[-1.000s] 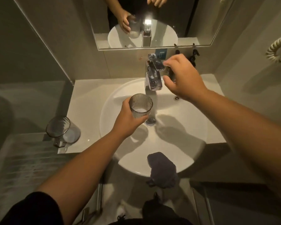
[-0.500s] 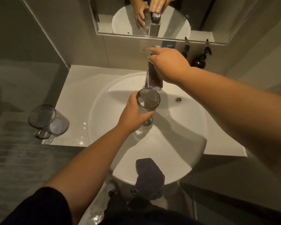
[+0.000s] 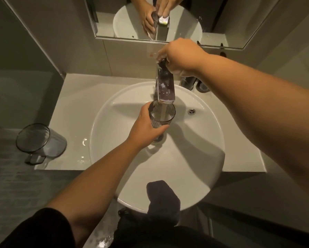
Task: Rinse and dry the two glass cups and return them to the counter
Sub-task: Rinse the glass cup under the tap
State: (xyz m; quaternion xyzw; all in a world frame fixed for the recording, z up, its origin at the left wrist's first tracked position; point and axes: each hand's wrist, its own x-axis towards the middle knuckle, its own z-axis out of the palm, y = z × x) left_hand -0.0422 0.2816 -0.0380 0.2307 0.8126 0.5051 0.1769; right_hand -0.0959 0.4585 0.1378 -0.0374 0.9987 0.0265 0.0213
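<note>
Left hand (image 3: 146, 126) has its grip wrapped round a ribbed, smoky glass cup (image 3: 161, 114), held upright right under the flat chrome faucet (image 3: 165, 88) spout over the round glossy white sink (image 3: 114, 122). Right hand (image 3: 181, 58) has its grip curled on the faucet lever, blocking it. Second cup (image 3: 39, 140), smooth and handled, sits on the wet tabletop (image 3: 75, 104) at 9 o'clock; a dark cloth (image 3: 162, 199) drapes over the rim at 6.

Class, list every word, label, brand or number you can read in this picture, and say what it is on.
No text can be read.
Wall mark behind the tap: a small reddish smudge, too blurred to read.
Dark bottles: no label visible.
Neither the ribbed cup nor the other cup shows any print.
</note>
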